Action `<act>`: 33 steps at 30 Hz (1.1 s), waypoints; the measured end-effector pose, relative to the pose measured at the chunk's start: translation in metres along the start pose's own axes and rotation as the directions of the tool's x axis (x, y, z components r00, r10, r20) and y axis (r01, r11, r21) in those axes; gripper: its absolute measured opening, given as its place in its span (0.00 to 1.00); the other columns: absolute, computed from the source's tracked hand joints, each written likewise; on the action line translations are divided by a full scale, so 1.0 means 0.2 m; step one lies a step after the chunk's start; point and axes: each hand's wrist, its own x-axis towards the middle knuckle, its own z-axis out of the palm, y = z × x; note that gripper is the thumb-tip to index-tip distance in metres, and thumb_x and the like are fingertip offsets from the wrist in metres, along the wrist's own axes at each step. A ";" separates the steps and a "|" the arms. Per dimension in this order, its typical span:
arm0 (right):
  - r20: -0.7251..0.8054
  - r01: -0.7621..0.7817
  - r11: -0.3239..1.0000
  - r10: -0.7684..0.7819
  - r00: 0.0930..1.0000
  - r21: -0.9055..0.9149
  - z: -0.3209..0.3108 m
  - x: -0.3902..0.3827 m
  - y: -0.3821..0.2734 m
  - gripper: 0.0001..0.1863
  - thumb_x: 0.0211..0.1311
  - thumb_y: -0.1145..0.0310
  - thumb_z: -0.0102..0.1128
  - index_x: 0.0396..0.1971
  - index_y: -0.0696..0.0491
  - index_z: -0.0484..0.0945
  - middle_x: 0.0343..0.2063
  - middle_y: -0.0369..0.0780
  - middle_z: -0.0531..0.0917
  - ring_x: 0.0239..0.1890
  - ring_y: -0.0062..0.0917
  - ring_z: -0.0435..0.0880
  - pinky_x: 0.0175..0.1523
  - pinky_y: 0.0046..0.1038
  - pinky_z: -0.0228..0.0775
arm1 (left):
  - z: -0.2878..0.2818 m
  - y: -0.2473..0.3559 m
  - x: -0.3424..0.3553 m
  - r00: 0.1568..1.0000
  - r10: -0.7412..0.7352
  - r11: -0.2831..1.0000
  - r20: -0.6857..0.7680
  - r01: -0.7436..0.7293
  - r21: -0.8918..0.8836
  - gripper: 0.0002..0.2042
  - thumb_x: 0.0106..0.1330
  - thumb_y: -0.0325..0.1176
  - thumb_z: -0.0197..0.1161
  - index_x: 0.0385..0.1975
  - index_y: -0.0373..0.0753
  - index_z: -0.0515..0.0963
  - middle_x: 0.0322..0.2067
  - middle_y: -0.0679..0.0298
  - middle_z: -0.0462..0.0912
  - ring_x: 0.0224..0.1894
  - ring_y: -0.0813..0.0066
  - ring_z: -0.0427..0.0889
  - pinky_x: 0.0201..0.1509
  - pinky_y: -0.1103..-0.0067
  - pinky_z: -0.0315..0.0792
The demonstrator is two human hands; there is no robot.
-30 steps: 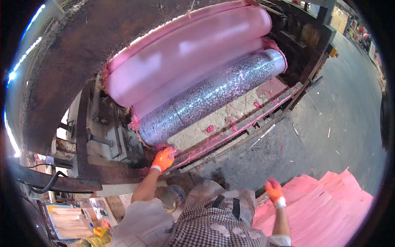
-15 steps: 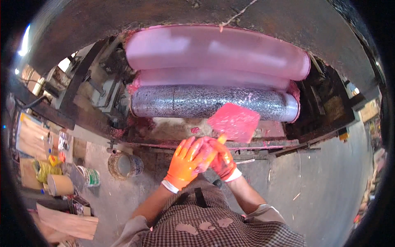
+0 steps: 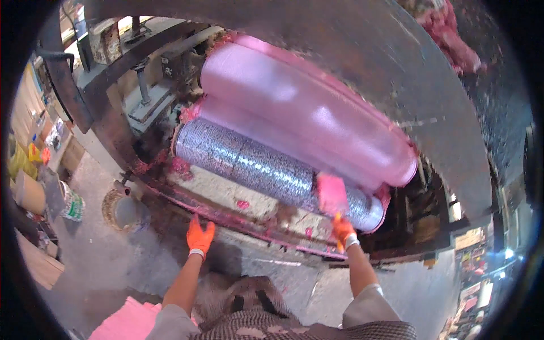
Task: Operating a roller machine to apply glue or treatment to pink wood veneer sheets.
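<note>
Grey floor [image 3: 300,294], in head view, runs along the front rail [image 3: 243,225]. Just beside this rail, the left hand [image 3: 200,237] has fingers apart, holding nothing. The right hand [image 3: 344,229] has fingers closed around the pink scraper [image 3: 332,194], which is over the silver roller [image 3: 243,160], near its right end; the scraper points forward, long axis crossing the roller's.
</note>
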 end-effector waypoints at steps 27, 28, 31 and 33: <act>-0.254 -0.366 0.857 0.287 0.924 -0.363 -1.62 1.04 1.34 0.19 0.62 0.56 0.56 0.49 0.47 0.80 0.47 0.47 0.83 0.50 0.44 0.83 0.55 0.41 0.76 | 0.55 0.04 0.38 0.403 -0.651 0.758 -0.643 0.304 -0.577 0.30 0.62 0.42 0.63 0.63 0.37 0.67 0.56 0.49 0.77 0.56 0.49 0.78 0.59 0.64 0.71; -0.258 -0.364 0.858 0.283 0.924 -0.362 -1.65 1.10 1.28 0.19 0.62 0.56 0.56 0.49 0.47 0.80 0.47 0.47 0.83 0.50 0.44 0.83 0.55 0.41 0.76 | 0.56 0.02 0.40 0.399 -0.653 0.757 -0.644 0.302 -0.580 0.30 0.62 0.42 0.63 0.63 0.37 0.67 0.56 0.49 0.77 0.56 0.49 0.78 0.59 0.64 0.71; -0.239 -0.406 0.853 0.340 0.909 -0.329 -1.67 1.22 1.11 0.18 0.63 0.57 0.55 0.49 0.47 0.81 0.46 0.45 0.84 0.51 0.42 0.83 0.55 0.39 0.77 | 0.59 -0.05 0.37 0.363 -0.660 0.751 -0.657 0.294 -0.591 0.29 0.62 0.40 0.62 0.63 0.38 0.67 0.56 0.49 0.78 0.57 0.50 0.77 0.61 0.66 0.70; -0.145 -0.110 0.835 0.037 0.989 -0.539 -1.68 1.29 1.27 0.19 0.61 0.56 0.57 0.49 0.48 0.81 0.44 0.46 0.85 0.50 0.44 0.83 0.54 0.41 0.76 | 0.61 -0.07 0.40 0.382 -0.648 0.761 -0.659 0.276 -0.588 0.29 0.62 0.38 0.62 0.63 0.39 0.67 0.56 0.50 0.78 0.57 0.51 0.77 0.61 0.66 0.69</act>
